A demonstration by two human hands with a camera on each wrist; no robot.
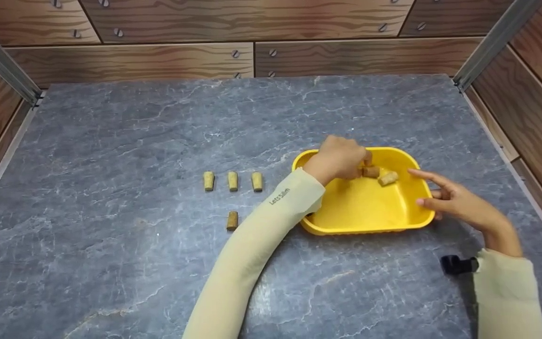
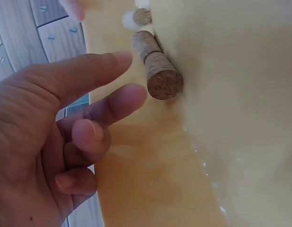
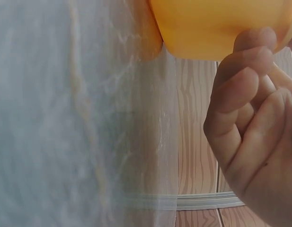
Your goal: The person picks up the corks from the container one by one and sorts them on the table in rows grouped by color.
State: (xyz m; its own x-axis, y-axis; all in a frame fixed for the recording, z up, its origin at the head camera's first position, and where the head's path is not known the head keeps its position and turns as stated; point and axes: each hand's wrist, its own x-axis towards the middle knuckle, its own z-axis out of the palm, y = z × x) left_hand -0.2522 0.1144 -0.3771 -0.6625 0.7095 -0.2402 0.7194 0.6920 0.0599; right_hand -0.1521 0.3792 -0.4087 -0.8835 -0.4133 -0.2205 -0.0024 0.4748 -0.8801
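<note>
- Left hand (image 1: 339, 157): my thumb and fingers are parted, holding nothing, just beside corks (image 2: 164, 85) lying inside the yellow bin (image 1: 370, 209).
- Right hand (image 1: 461, 202): my curled fingers grip the bin's right side.

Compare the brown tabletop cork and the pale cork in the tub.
The brown cork is darker; the pale cork is light tan. The brown cork is on the grey tabletop; the pale cork lies inside the yellow tub. The brown cork points roughly front to back; the pale cork is angled more sideways. Both are corks.
</note>
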